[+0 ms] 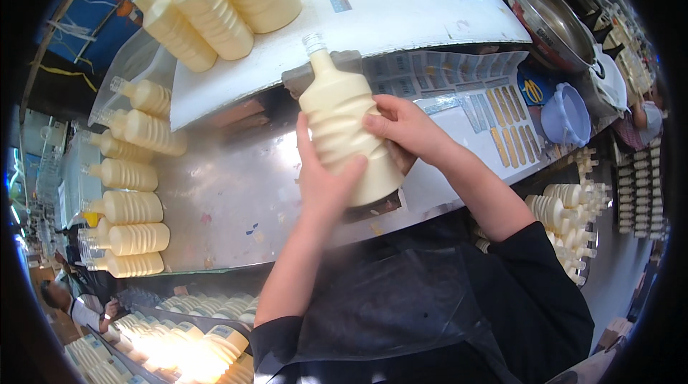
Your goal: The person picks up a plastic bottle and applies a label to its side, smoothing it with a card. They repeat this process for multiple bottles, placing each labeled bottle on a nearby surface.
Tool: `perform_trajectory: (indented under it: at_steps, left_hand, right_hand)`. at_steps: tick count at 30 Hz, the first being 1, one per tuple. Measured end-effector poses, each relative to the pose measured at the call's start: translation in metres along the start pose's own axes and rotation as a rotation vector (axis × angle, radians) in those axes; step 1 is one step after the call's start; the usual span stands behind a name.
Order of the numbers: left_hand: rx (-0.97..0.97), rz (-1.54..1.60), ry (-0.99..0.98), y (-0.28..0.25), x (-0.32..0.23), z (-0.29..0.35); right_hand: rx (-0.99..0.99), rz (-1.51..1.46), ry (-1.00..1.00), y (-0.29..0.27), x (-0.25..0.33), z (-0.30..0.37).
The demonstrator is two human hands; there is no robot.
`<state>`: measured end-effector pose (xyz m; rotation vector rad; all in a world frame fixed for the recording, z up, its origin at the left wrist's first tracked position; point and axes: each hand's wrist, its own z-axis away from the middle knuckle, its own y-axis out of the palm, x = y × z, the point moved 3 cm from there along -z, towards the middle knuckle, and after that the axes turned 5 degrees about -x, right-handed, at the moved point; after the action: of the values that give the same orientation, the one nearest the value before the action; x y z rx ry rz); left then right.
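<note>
A cream-coloured bottle [344,108] with a ribbed body and a clear threaded neck is held between my two hands above the metal worktop. My left hand [326,176] wraps its lower left side, thumb across the front. On the right side, my right hand [405,130] grips the bottle near mid-height, its thumb on the front and the other fingers partly hidden behind. A dark grey cloth [301,79] lies behind the bottle's shoulder. Sheets of labels or stickers [509,122], some in gold strips, lie on the worktop to the right.
Similar bottles [132,208] lie in a row along the worktop's left edge, and more bottles [215,15] stand on the raised white board [401,11]. A lavender bucket [566,115], yellow-handled scissors [532,90] and a large metal pan [552,15] are at right. Another person [82,305] is at far left.
</note>
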<state>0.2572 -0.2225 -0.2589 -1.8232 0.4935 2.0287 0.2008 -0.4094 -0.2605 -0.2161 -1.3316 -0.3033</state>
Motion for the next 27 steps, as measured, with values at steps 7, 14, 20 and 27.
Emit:
perform_trajectory:
  at_steps: [7,14,20,27]
  left_hand:
    - [-0.071,-0.043,0.002,0.001,-0.004,0.005]
    - [-0.102,-0.067,0.08,0.004,0.007,0.025]
    - [-0.139,-0.069,0.1,0.007,0.013,0.03]
    - [-0.142,-0.073,0.143,0.007,0.013,0.031]
  right_hand:
    - [-0.269,0.513,-0.009,-0.045,-0.008,0.057]
    - [-0.449,1.099,-0.256,-0.111,-0.037,0.139]
    - [-0.54,1.126,-0.469,-0.12,-0.062,0.144]
    - [-0.462,1.23,-0.327,-0.119,-0.053,0.088]
